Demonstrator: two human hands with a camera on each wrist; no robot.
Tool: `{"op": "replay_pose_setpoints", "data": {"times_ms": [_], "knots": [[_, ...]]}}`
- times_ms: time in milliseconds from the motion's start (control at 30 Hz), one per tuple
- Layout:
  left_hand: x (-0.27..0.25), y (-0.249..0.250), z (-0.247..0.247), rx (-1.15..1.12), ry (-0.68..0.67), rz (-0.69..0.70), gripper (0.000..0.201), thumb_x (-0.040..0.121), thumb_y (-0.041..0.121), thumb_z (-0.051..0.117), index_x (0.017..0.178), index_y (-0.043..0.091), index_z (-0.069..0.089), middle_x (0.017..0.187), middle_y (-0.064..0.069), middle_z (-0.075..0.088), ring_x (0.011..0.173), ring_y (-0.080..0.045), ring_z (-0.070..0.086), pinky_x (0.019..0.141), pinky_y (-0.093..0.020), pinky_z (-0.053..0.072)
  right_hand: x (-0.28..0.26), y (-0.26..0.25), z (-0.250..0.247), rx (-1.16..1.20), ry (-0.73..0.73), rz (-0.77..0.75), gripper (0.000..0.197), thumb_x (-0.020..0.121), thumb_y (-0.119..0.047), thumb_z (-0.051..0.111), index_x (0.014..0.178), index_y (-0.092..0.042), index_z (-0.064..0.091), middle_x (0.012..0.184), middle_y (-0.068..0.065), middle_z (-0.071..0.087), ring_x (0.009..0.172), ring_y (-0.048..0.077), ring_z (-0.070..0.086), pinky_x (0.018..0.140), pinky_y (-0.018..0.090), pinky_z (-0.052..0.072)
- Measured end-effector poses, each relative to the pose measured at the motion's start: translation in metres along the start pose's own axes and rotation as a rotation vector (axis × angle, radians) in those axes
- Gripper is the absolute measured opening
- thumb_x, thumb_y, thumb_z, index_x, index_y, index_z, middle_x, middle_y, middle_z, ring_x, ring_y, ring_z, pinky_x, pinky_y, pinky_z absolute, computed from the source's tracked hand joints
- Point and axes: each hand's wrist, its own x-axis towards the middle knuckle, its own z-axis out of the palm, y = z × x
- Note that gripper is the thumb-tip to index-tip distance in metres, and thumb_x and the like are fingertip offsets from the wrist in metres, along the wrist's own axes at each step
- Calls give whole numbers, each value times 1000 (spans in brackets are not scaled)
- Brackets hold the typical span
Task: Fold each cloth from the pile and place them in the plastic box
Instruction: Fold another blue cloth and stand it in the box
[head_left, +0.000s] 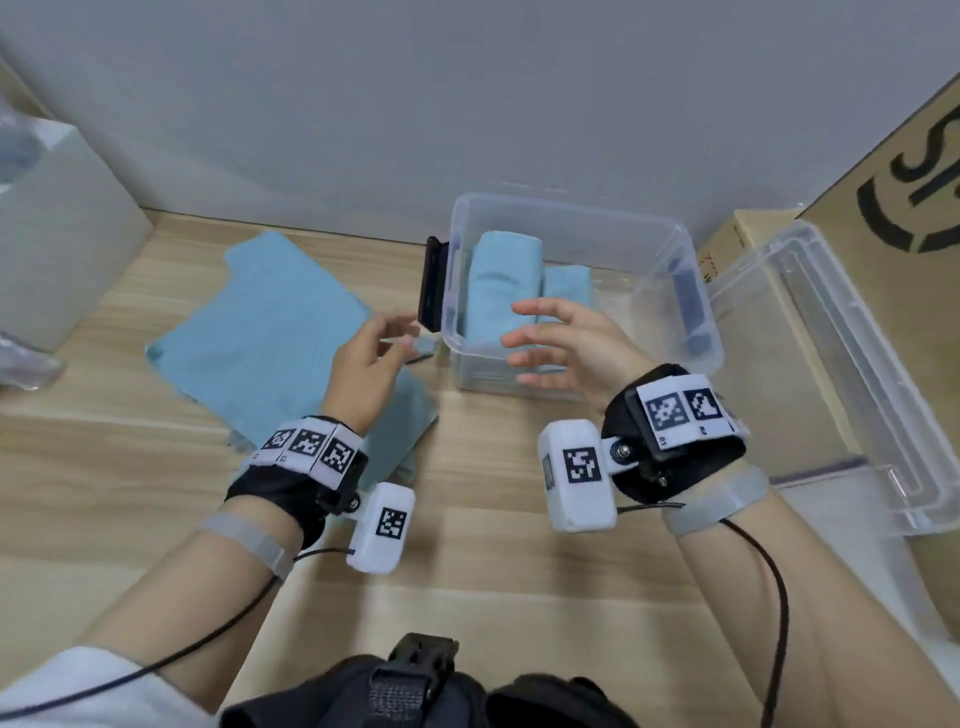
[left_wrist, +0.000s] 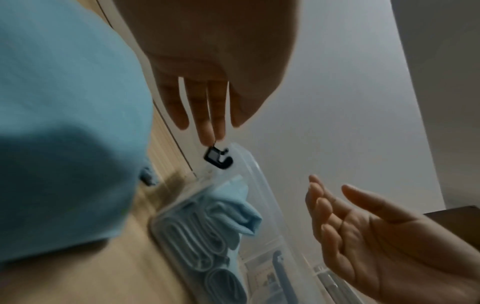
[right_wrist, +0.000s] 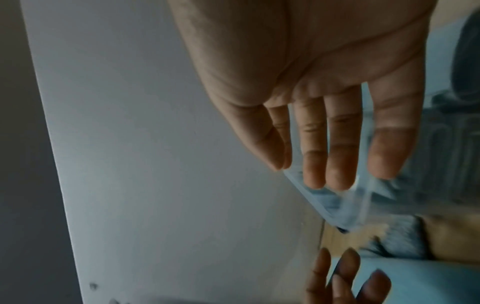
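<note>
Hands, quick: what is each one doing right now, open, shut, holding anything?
Left hand: open, fingers relaxed, holding nothing, above the cloth.
Right hand: open, fingers spread, holding nothing, in front of the box.

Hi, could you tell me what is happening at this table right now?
A person is folding light blue cloths into a clear plastic box. Folded cloths already stand inside it. Both hands are empty and open: the left hand hovers over the unfolded cloths lying on the wooden table, and the right hand hovers at the box's near wall. The box's lid lies to the right.
</note>
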Motion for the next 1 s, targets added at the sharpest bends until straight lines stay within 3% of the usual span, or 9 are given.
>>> {"op": "replay_pose_setpoints", "data": {"times_ms": [100, 300, 400, 500, 600, 667, 767, 867, 1000], "knots": [[-27, -14, -28, 25, -47, -61, 20, 89, 8, 52, 91, 26, 61, 82, 1, 66, 60, 1, 60, 64, -9, 44, 3, 27, 22, -63, 3, 48, 21, 87, -3, 54, 91, -23, 57, 82, 2, 64, 68, 14, 59, 68, 29, 52], [-60, -56, -61, 407, -221, -159, 27, 79, 10, 65, 71, 35, 56, 72, 10, 60, 61, -3, 53, 71, -25, 42, 29, 98, 74, -293, 64, 82, 23, 83, 2, 54, 87, -21, 57, 71, -1, 58, 63, 12, 54, 64, 28, 45], [-71, -76, -62, 584, -422, -191, 27, 68, 23, 77, 85, 27, 56, 81, 5, 54, 76, -12, 51, 75, -26, 39, 48, 128, 95, -445, 137, 66, 35, 76, 6, 50, 84, -28, 55, 69, -4, 51, 64, 12, 49, 63, 22, 39], [-75, -91, -60, 731, -506, -152, 48, 62, 29, 78, 101, 22, 51, 98, 3, 46, 96, -17, 47, 85, -33, 42, 57, 139, 108, -630, 179, 27, 47, 73, 9, 50, 104, -25, 59, 88, 3, 46, 66, 9, 45, 57, 15, 34], [-71, -91, -60, 755, -516, -87, 37, 70, 23, 71, 101, 20, 51, 99, 2, 45, 100, -21, 48, 86, -37, 44, 57, 141, 115, -708, 162, -19, 54, 71, 14, 53, 111, -21, 60, 97, 3, 36, 63, 1, 38, 62, 5, 34], [-68, -91, -61, 765, -508, -16, 23, 78, 15, 61, 100, 15, 55, 100, -4, 49, 99, -25, 51, 85, -36, 43, 55, 142, 118, -758, 154, -23, 53, 71, 14, 55, 109, -21, 62, 99, 2, 33, 68, 7, 40, 70, 1, 32], [-66, -95, -65, 756, -492, 42, 15, 82, 10, 54, 96, 12, 58, 102, -9, 53, 99, -28, 53, 83, -35, 42, 52, 143, 120, -811, 129, -7, 44, 71, 6, 62, 105, -23, 63, 101, 0, 32, 89, 12, 42, 90, 10, 32], [-60, -84, -71, 698, -426, 112, 10, 85, 14, 55, 95, 13, 59, 96, -6, 56, 97, -28, 54, 84, -38, 42, 49, 140, 125, -803, 90, -60, 42, 64, -8, 77, 102, -22, 67, 100, 0, 32, 96, 15, 44, 84, 10, 30], [-42, -37, -80, 490, -270, 222, 5, 85, 14, 53, 89, 17, 53, 77, 10, 49, 79, -21, 51, 72, -31, 35, 48, 120, 131, -795, 180, -268, 27, 73, -27, 74, 95, -13, 70, 92, 3, 37, 98, 25, 47, 89, 32, 40]]}}
